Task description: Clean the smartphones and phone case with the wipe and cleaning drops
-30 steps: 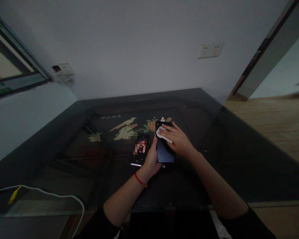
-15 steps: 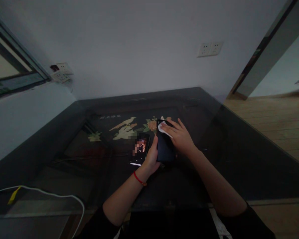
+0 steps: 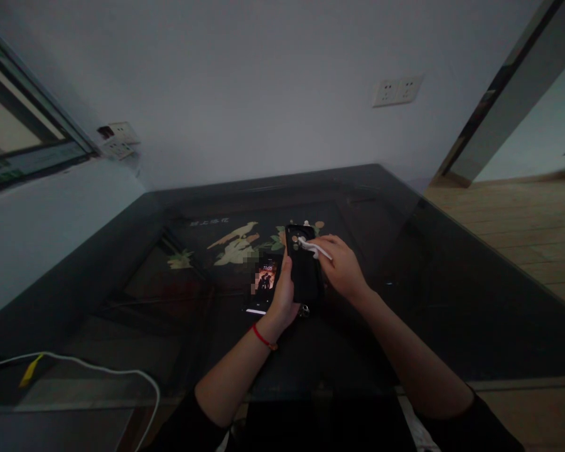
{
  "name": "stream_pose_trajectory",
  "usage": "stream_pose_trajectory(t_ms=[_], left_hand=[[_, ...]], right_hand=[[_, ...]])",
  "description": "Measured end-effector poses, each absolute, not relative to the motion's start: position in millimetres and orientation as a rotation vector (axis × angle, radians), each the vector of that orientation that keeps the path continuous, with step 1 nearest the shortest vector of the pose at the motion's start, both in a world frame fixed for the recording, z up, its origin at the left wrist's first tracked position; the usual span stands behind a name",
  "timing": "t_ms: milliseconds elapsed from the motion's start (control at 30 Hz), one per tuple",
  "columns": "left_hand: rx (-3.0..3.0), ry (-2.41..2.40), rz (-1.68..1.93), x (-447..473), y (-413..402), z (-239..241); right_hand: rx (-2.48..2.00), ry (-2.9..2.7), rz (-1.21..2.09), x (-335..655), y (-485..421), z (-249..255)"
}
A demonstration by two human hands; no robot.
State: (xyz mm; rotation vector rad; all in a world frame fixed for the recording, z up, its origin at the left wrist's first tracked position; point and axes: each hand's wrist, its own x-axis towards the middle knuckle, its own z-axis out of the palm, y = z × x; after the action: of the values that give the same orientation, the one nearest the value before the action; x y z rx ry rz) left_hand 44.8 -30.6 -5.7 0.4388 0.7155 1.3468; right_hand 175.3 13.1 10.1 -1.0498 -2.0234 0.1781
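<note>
From the head camera, the left hand [image 3: 285, 294] wraps its fingers around the lower edge of a dark phone [image 3: 304, 271], gripping it raised just above the black glass table [image 3: 452, 301], its back facing up. The right hand [image 3: 343, 269] pinches a white wipe [image 3: 313, 248] between closed fingertips, pressing it on the phone's upper end. A lit phone [image 3: 264, 284] lies just left.
</note>
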Motion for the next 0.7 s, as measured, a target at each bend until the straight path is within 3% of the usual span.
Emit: stream_pose_trajectory(t_ms=[233,467,700], left_hand=[[0.362,0.763,1.238,48.0,-34.6,-3.4],[0.259,0.758,1.280,42.2,-27.6,9.7],[0.265,0.809,1.160,47.1,-33.3,5.4]], right_hand=[[-1.032,-2.128,-0.033,179.3,20.2,6.0],[-0.874,-2.276,0.041,177.3,18.4,2.2],[-0.981,-2.019,0.013,180.1,17.9,4.9]])
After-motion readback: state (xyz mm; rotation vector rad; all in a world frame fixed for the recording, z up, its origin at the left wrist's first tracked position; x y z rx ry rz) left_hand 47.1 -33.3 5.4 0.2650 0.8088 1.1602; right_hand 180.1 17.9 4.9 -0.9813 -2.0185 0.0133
